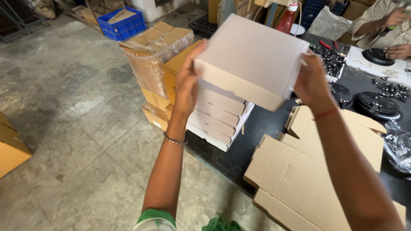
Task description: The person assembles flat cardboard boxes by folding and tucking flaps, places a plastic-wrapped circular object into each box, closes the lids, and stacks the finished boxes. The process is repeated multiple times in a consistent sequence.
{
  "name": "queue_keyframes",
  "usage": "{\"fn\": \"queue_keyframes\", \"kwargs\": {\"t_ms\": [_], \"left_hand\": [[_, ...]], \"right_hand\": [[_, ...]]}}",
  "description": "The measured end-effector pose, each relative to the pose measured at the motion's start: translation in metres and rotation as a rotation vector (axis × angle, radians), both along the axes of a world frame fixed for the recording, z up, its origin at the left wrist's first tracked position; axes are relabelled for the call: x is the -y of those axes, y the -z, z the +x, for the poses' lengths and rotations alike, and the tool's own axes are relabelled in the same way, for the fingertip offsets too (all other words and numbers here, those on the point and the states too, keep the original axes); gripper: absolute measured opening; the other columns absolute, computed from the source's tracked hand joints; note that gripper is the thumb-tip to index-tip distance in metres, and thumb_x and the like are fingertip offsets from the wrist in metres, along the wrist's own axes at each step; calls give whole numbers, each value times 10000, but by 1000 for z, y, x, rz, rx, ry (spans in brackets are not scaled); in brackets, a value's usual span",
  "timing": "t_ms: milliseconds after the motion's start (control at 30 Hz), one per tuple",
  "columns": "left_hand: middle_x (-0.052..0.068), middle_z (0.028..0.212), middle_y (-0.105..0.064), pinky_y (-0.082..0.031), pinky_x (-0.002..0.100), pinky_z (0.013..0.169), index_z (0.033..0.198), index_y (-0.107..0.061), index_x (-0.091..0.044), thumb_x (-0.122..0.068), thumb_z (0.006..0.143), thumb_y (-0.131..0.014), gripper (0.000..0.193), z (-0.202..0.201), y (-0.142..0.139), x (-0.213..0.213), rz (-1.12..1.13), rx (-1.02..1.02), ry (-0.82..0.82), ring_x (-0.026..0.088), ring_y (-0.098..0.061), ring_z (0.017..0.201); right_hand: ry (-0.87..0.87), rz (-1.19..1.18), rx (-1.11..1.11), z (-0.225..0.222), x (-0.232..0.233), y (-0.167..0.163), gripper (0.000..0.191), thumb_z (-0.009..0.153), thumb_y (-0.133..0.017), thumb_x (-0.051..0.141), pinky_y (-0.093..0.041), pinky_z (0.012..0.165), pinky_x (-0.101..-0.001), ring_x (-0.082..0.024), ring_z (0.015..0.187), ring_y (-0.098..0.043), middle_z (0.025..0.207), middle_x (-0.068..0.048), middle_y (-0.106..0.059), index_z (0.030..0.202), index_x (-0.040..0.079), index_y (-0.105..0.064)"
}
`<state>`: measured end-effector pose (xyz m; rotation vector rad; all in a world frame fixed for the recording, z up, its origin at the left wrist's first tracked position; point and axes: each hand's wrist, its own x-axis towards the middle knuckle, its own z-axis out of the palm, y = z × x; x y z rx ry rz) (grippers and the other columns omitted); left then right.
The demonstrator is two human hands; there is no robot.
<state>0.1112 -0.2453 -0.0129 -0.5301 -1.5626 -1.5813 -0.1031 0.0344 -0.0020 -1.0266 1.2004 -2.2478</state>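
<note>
Both hands, left point(188, 87) and right point(311, 81), gripped a folded box point(252, 57) above 4 stacked boxes point(219, 115); flat cardboard point(317, 171) at 5 o'clock lay unfolded.

Black counter point(265, 124) runs from lower centre to upper right of frame. On it: flat cardboard sheets point(317, 167) at lower right, stack of white boxes point(218, 115) at its left edge, round black parts point(379, 105) and small screws point(394, 89) at right. Grey concrete floor point(72, 115) at left carries yellow cartons point(160, 64) and a blue crate point(124, 25).
</note>
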Motion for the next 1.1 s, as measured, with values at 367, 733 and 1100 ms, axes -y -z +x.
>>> {"fn": "queue_keyframes", "kwargs": {"t_ms": [367, 733, 1100], "left_hand": [[277, 1579, -382, -285, 425, 1216, 1584, -227, 47, -459, 1116, -522, 750, -35, 55, 31, -49, 176, -573, 331, -407, 1450], [265, 1476, -514, -375, 423, 1212, 1501, -405, 62, -401, 1159, -377, 576, -43, 56, 5, -18, 165, -936, 372, -513, 1381], [215, 1497, -448, -383, 425, 1205, 1517, -399, 26, -418, 1219, -440, 536, -22, 75, 4, -97, 33, -1070, 327, -484, 1378]], "right_hand": [[121, 467, -7, -15, 69, 30, 613, 981, -427, 595, -392, 1082, -441, -207, 1313, -499, 1458, -16, -523, 1456, 208, -444], [281, 527, -206, 22, 78, 8, 782, 963, -320, 688, -417, 1086, -485, -241, 1403, -436, 1522, -69, -432, 1567, 196, -256], [403, 433, -381, 10, 22, 44, 845, 1092, -447, 618, -240, 1258, -417, -255, 1556, -258, 1666, -140, -294, 1645, 29, -203]]}}
